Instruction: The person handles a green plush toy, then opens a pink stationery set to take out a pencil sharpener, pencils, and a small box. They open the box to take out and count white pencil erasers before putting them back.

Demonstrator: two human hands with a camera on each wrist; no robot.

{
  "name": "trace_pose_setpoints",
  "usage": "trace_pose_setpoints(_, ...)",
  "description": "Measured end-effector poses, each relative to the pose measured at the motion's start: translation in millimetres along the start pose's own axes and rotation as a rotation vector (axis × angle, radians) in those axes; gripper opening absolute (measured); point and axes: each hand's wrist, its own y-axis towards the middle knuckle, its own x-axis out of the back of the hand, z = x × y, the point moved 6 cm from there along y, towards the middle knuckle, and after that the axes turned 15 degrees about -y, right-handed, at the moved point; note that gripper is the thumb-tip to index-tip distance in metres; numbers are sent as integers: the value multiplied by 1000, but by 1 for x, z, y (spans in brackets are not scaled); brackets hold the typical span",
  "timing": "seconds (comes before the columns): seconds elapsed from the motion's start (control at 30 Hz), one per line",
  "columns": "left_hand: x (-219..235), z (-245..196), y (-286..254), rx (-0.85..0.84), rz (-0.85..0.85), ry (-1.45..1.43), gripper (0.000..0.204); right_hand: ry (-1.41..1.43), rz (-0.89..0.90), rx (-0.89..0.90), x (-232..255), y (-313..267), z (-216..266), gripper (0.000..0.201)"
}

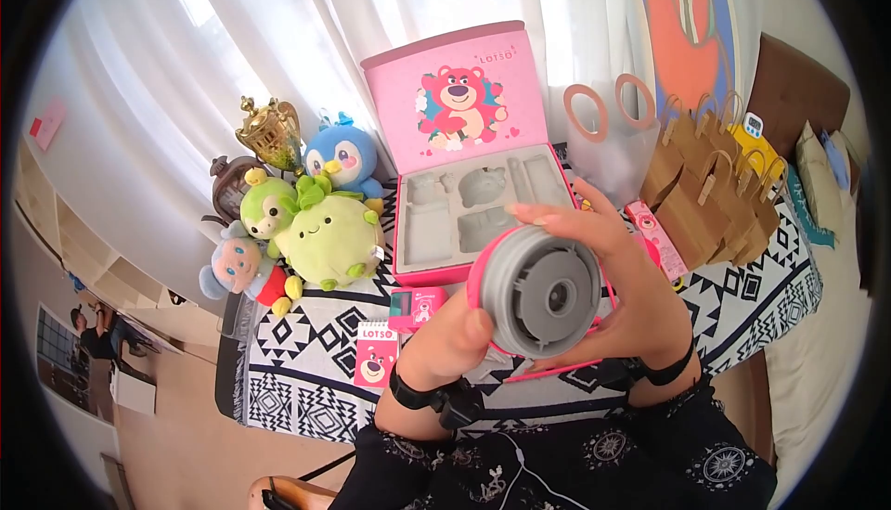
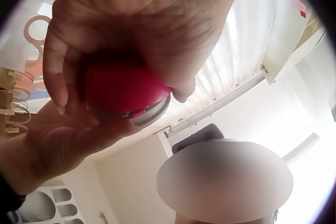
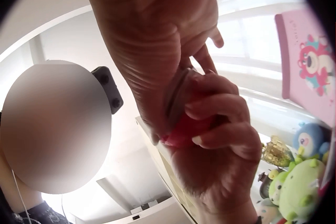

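Both hands hold a round pink-and-grey lid (image 1: 557,296) up in front of the body, its grey ringed underside with a central hub facing the head camera. The left hand (image 1: 444,338) grips it from the left, thumb on the grey rim. Around its right side curve the fingers and thumb of the right hand (image 1: 645,292). In the left wrist view its pink shell (image 2: 126,87) shows a small ridged tab near the edge. Fingers cover much of the lid (image 3: 191,124) in the right wrist view. Behind it stands an open pink Lotso gift box (image 1: 427,273) with a moulded insert.
A Lotso notepad (image 1: 376,354) and small pink box (image 1: 418,308) lie left on the patterned cloth (image 1: 306,375). Plush toys (image 1: 329,236) and a gold trophy (image 1: 269,134) stand farther left. Right are a translucent bag (image 1: 608,157), paper bags (image 1: 715,194) and a narrow pink box (image 1: 654,232).
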Motion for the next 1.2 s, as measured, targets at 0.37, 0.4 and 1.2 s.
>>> trace_pose_setpoints(0.37,-9,-4,6,200,155,160,116,-162,176,-9,-2,-5,7,93)
trace_pose_setpoints(0.4,-10,-5,5,198,165,161,116,-169,174,-5,-4,-5,7,95)
trace_pose_setpoints(1.2,-4,-7,-13,-9,-107,272,112,-117,-143,121,-20,-3,5,90)
